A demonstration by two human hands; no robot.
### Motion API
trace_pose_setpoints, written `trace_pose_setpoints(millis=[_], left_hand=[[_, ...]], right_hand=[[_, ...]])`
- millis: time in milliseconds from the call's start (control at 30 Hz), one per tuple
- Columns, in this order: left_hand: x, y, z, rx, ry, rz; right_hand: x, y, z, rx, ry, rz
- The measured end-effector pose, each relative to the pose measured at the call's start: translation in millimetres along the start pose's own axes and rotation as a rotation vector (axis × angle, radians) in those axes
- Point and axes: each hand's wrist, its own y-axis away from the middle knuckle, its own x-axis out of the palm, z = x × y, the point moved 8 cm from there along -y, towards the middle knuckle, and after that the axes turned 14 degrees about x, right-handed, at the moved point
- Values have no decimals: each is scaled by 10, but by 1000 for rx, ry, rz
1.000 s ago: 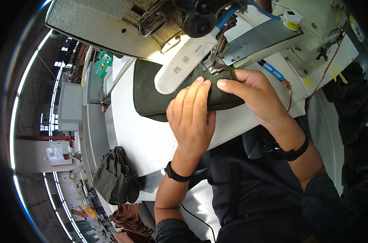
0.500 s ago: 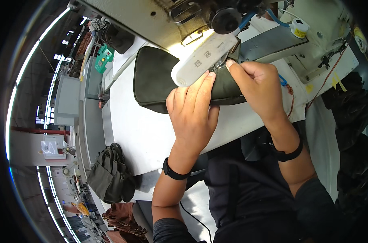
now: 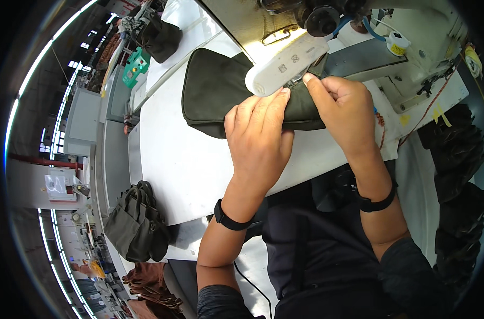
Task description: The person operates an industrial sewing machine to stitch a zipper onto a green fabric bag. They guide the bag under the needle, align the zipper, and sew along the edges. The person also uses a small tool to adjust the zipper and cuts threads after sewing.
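An olive bag piece (image 3: pixel 210 93) lies at the sewing machine (image 3: pixel 231 21), partly under its white oval guard (image 3: pixel 279 66), which hides some of the stitching spot. My left hand (image 3: pixel 258 138) grips the piece's near edge, fingers close together on top beside the guard and thumb low at the edge. My right hand (image 3: pixel 343 114) pinches fabric by the metal presser foot (image 3: pixel 298 80), thumb uppermost and index curled; what lies beneath these fingers is hidden.
The white worktable (image 3: pixel 178 170) holds the work. An olive handled bag (image 3: pixel 135 226) sits lower left, another dark bag (image 3: pixel 156 40) upper left. Brown material (image 3: pixel 151 287) is piled below, a green case (image 3: pixel 135 69) stands left, and dark bundles (image 3: pixel 454 212) are at right.
The olive piece and both hands have moved up in the picture as the view shifted. My right thumb has moved up toward the presser foot and guard. Both grips remain.
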Motion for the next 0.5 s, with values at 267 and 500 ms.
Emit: trace_pose_setpoints(millis=[267,500], left_hand=[[38,37,4,-12,19,-16],[-34,126,-17,66,-33,-274]], right_hand=[[-333,77,183,-155,123,-139],[1,-13,-67,150,-64,259]])
